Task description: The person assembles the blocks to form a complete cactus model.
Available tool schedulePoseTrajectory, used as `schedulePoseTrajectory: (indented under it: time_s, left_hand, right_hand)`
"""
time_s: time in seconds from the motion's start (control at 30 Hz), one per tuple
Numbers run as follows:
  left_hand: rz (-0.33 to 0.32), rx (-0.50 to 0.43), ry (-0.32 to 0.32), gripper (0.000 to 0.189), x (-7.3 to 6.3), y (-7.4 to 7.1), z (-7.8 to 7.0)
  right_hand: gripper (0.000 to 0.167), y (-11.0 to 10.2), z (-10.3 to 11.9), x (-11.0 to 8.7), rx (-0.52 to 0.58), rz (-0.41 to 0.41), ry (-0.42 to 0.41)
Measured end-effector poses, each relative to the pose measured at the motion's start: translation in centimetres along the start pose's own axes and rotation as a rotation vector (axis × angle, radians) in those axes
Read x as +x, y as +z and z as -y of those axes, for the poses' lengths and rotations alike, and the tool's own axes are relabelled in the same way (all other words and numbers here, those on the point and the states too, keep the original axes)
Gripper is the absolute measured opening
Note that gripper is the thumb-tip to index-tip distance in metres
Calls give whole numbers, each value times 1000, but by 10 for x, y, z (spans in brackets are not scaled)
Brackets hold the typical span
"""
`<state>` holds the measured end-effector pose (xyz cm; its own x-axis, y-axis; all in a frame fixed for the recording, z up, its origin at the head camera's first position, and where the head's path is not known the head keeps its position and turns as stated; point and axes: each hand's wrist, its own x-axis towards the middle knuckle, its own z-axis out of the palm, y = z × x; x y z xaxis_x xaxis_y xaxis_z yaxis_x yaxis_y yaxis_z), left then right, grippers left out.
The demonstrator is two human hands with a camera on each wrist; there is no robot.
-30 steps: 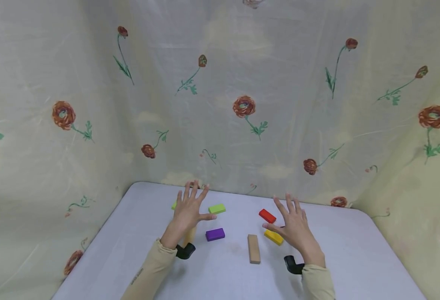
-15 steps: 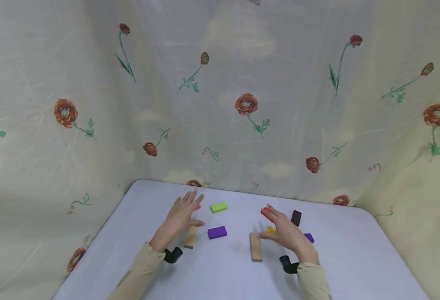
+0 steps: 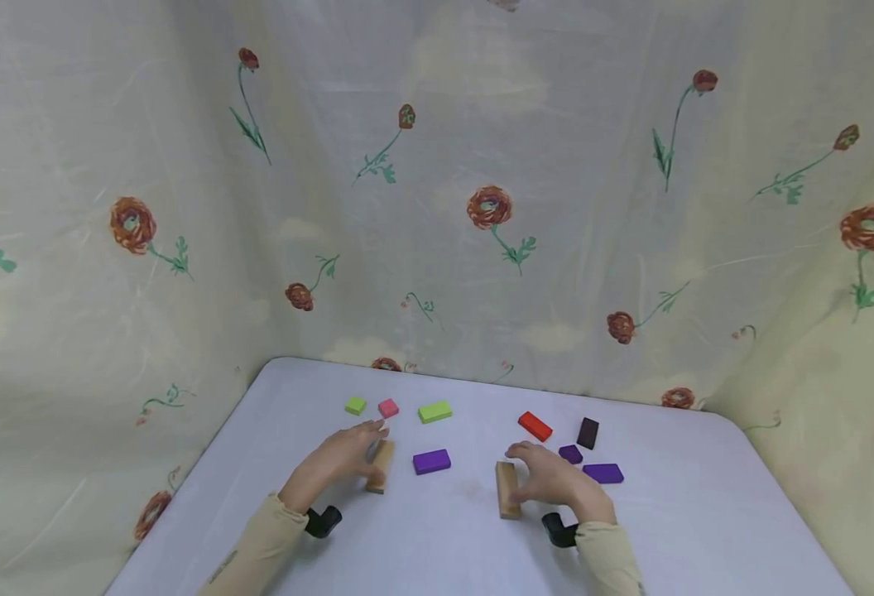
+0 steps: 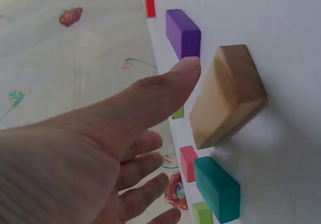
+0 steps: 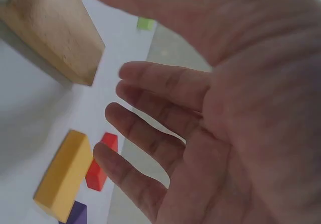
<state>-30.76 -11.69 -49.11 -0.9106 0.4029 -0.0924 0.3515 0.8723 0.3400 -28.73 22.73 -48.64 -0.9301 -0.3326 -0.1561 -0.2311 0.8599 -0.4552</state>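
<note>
Light-brown oblong wooden block [image 3: 383, 462] at left and second light-brown oblong wooden block [image 3: 507, 488] at right lie on a smooth white tabletop [image 3: 444, 550], flanked by a person's left hand [image 3: 336, 459] and right hand [image 3: 552, 478]. Both hands have come nearer and their fingers have drawn in since the previous frame, while the two blocks keep their places. Now uncovered on the far left are a small lime-green block [image 3: 355, 406] and a small pink block [image 3: 388, 408]; on the right, a glossy red oblong block [image 3: 535, 426] shows whole, beside a small many-sided purple block [image 3: 570, 454].

Neither hand grips anything in the wrist views: fingers hang loosely bent, apart from the wood. Whether either thumb touches its block cannot be told. Faint grain marks the flat-faced, straight-edged wood. Both long axes run near to far, the left block's far end leaning right, the right one's slightly left. An oblong teal block [image 4: 217, 190] sits by the left one; an oblong yellow block [image 5: 63, 174] lies below the right hand's fingers.
</note>
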Motion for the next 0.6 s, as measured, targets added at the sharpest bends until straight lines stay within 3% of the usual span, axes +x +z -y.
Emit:
schedulePoseTrajectory:
  time_s: [0.23,0.6]
  left_hand:
    - [61,-55,46,66,-5,7,3]
    - [66,-80,75,67,-7,10,8]
  right_hand:
    - [57,7,1,1,-17,34,7]
    - [49,14,-13,-9,-54,-10,-186]
